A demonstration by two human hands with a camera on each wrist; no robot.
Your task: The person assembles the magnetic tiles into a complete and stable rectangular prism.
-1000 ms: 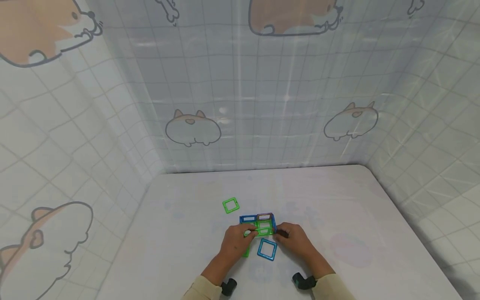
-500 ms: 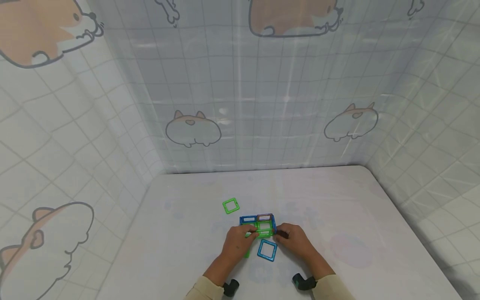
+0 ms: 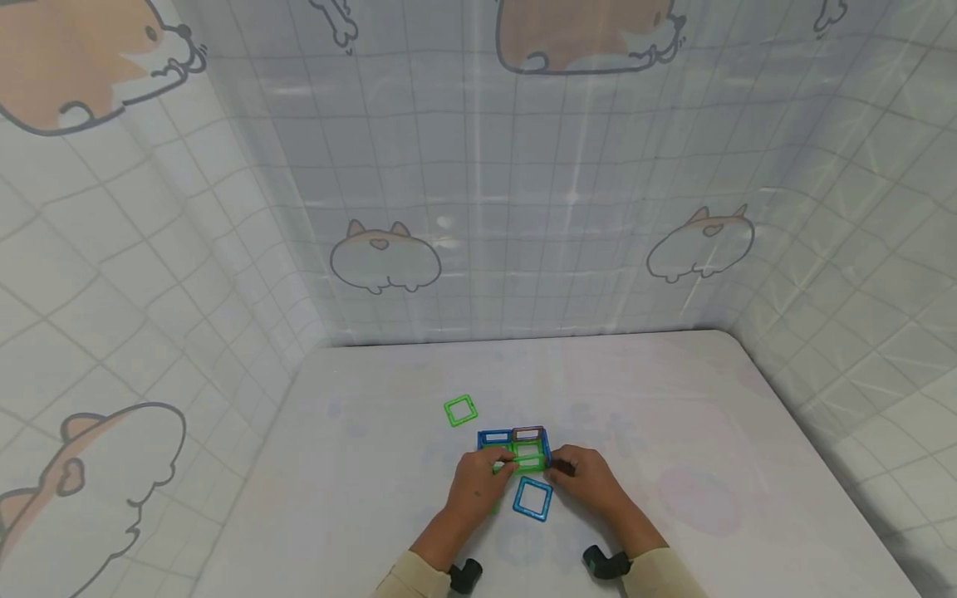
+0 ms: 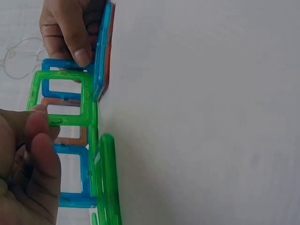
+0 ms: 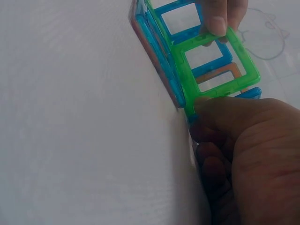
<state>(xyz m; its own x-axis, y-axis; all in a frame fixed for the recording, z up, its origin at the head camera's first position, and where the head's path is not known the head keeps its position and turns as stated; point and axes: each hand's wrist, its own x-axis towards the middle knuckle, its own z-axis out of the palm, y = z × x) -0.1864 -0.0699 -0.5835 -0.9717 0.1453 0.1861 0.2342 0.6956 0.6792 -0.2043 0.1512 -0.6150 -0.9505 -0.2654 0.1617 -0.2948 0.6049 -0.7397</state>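
Observation:
My left hand (image 3: 476, 482) pinches a green square magnetic tile (image 4: 86, 96) by its edge, seen large in both wrist views. The tile is held upright at the front of a low build. That build has a blue tile (image 3: 495, 436) and an orange-brown tile (image 3: 527, 433) along its back, a blue side tile (image 3: 547, 446) at the right, and green tiles at its base. My right hand (image 3: 586, 477) grips the right front corner at the blue side tile, its thumb beside the green tile's lower corner in the right wrist view. Its other fingers curl beneath, partly hidden.
A loose blue square tile (image 3: 532, 517) lies flat on the white table (image 3: 359, 482) between the hands. One loose green tile (image 3: 460, 422) lies behind the build. Another green tile (image 4: 108, 178) lies beside the left hand, mostly covered in the head view.
My left hand has shifted slightly right and toward me, with the green tile still pinched. The right hand and the loose tiles stay where they were.

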